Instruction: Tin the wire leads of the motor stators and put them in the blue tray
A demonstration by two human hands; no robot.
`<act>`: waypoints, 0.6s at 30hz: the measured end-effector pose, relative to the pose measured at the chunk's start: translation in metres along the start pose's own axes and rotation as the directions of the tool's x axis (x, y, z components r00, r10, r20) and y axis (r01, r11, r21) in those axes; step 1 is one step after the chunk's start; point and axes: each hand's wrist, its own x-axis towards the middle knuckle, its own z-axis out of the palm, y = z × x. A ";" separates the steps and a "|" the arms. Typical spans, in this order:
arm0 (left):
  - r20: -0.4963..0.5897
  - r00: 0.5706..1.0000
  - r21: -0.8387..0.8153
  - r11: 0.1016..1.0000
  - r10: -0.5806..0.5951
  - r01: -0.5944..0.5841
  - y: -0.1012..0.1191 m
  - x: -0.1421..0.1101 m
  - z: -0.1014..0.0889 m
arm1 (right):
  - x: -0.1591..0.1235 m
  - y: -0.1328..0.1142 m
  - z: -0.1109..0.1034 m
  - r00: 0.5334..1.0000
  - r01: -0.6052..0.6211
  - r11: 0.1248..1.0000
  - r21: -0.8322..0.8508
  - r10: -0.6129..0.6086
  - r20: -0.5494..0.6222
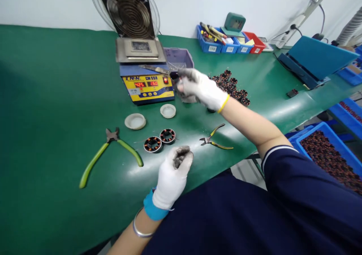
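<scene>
My right hand, in a white glove with stained fingers, is closed at the right side of the solder pot. A flat metal scraper lies across the pot's front top, and its dark end runs into my blurred fingers. My left hand, gloved too, is curled with thumb and fingers together near the table's front edge; what they hold, if anything, is hidden. Just beyond it are two small motor stators with copper windings, one stator on the left and another stator touching it.
Green-handled cutters lie open at left, smaller yellow-handled nippers at right. Two shallow white dishes, a left dish and a right dish, stand before the pot. Stators pile beyond my right wrist. Behind are a purple bin and blue bins.
</scene>
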 end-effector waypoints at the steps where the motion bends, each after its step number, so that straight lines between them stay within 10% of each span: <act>1: -0.068 0.993 0.094 0.992 0.095 -0.089 -0.002 -0.002 -0.001 | -0.019 0.014 0.005 0.999 0.030 0.999 -0.014 -0.029 0.037; 4: -0.186 0.917 0.500 0.837 0.354 -0.222 0.000 -0.006 -0.007 | -0.060 0.050 0.021 0.982 0.188 0.954 -0.234 -0.190 0.015; 6: -0.227 0.901 0.730 0.677 0.370 -0.094 0.009 -0.007 -0.010 | -0.072 0.065 0.030 0.969 0.218 0.882 -0.418 -0.247 -0.014; 12: -0.225 0.972 0.921 0.340 0.070 0.189 0.041 -0.007 -0.008 | -0.079 0.061 0.034 0.971 0.238 0.661 -0.711 -0.179 0.159; 18: -0.186 0.980 0.946 0.254 -0.073 0.199 0.052 0.005 -0.012 | -0.102 0.050 0.016 0.954 0.250 0.722 -0.645 -0.069 0.293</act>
